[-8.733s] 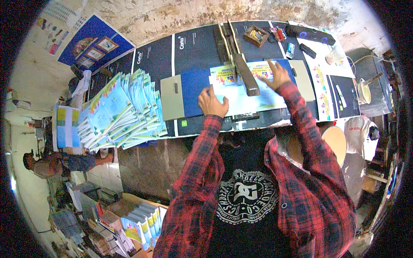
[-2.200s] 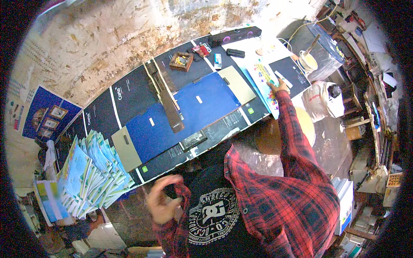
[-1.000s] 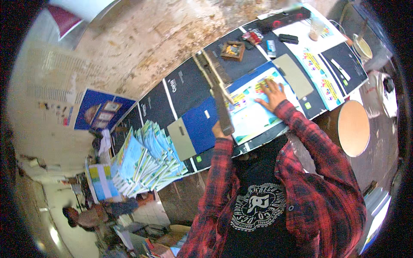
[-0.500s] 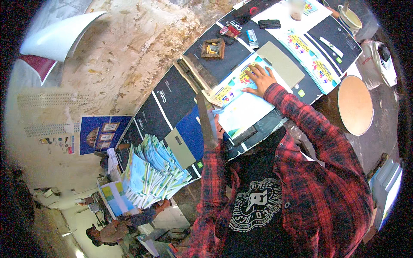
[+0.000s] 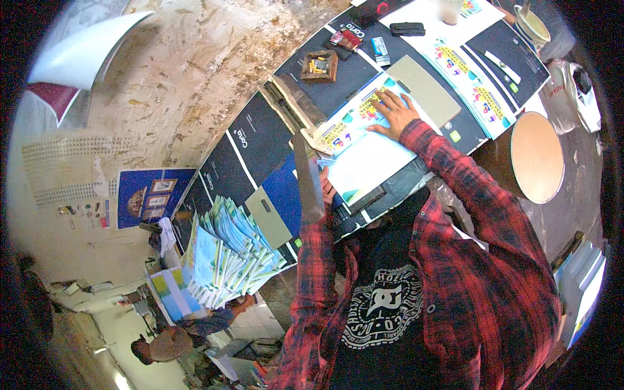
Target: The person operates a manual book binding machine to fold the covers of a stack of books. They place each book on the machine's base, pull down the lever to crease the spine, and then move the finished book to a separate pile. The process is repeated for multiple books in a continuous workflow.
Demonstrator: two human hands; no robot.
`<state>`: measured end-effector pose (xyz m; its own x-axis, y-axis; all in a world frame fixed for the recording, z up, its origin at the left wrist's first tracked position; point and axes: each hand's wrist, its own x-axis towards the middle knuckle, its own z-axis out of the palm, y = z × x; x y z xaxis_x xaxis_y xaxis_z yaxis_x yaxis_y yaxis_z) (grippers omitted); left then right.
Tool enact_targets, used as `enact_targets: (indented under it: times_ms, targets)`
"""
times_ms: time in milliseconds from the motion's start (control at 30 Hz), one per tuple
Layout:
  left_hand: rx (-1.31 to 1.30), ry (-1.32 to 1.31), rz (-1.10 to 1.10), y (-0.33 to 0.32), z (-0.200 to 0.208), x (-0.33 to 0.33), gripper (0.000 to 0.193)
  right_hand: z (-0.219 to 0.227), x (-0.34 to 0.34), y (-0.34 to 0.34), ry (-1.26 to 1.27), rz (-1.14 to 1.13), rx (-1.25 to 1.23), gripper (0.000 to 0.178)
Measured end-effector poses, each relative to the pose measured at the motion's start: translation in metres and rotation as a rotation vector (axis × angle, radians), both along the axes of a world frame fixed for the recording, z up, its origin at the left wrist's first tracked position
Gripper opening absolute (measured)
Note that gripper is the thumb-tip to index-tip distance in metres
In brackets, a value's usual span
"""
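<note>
A printed sheet [image 5: 373,168] with colourful lettering lies open on the slanted dark work surface. My right hand [image 5: 395,116] rests flat on its far half, fingers spread over the yellow and blue print. My left hand [image 5: 327,187] is at the sheet's near left edge. A brown metal arm [image 5: 307,179] of a bench device stands in front of it and hides much of that hand. Whether its fingers grip the sheet cannot be made out.
Left of me lies a fanned heap of printed booklets [image 5: 237,250]. Toward the right is a stack of printed sheets [image 5: 469,84]. A wooden tray [image 5: 318,66], a black case [image 5: 407,29] and a round stool [image 5: 537,157] are around. Another person [image 5: 170,343] is at lower left.
The whole view has shifted slightly. My right hand stays spread on the sheet, and my left hand remains beside the metal arm, with more of its fingers showing.
</note>
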<state>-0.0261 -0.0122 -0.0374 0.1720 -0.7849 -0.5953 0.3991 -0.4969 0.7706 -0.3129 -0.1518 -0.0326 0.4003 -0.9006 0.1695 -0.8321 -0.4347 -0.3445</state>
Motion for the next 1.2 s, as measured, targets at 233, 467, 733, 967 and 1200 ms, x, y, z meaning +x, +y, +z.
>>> enact_targets:
  times_ms: [233,467,733,967,1200]
  targets:
    - [0.003,-0.007,-0.006,-0.014,-0.021,-0.002,0.042,0.01,0.047,0.023,0.108,-0.018,-0.032,0.071]
    - [-0.566,-1.356,-0.17,0.011,0.025,-0.035,0.051,-0.002,0.071,0.038,0.072,-0.028,-0.073,0.069]
    - [-0.346,-1.693,-0.322,0.045,-0.001,-0.055,0.066,-0.002,0.033,0.016,0.264,-0.07,0.003,0.069]
    - [-0.366,-1.616,-0.237,0.04,-0.006,-0.057,0.066,0.138,0.055,-0.007,-0.15,0.131,-0.259,0.078]
    - [-0.293,-1.722,-0.285,0.04,-0.007,-0.054,0.059,0.212,0.162,0.096,0.032,0.287,-0.221,0.096]
